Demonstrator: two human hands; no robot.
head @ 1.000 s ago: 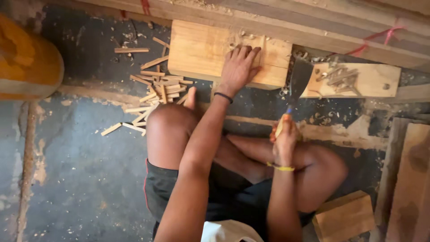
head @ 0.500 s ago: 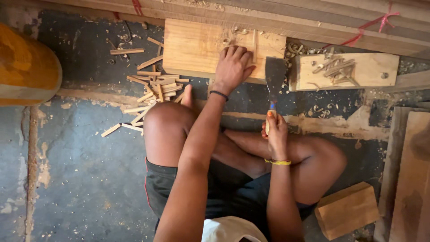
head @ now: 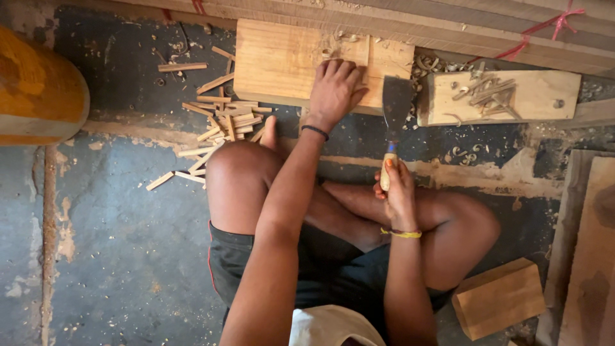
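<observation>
At the far left edge, a rounded yellow-orange container (head: 35, 90) lies on the cracked grey floor (head: 128, 256). To its right, a loose heap of short split wood sticks (head: 221, 122) is scattered on the floor, just beside the person's left knee (head: 240, 173).

Next comes a thick pale wooden block (head: 282, 64), lying flat against the long planks (head: 448, 25) that run along the top of the view. The left hand (head: 334, 93) rests palm down on the block's right part, its fingers (head: 336, 69) spread and released, pressing the surface and grasping nothing. A dark band circles that wrist. A few curled shavings lie on the block just above the fingertips.

The person sits cross-legged, in dark shorts, with both knees wide apart.

Right of the block, a broad-bladed cleaver (head: 395, 109) stands blade up, its dull grey blade hanging over the floor between the block and the next board, close to the block's right end. The right hand (head: 397, 189) is clenched around the cleaver's light wooden handle, above the crossed legs; a yellow band sits on that wrist.

Further right, a smaller flat board (head: 544, 96) carries a bunch of thin wood slivers (head: 487, 93). Near the lower right, another squared wooden block (head: 500, 298) lies beside the right knee, and 2 darker boards (head: 589, 256) line the right edge.
</observation>
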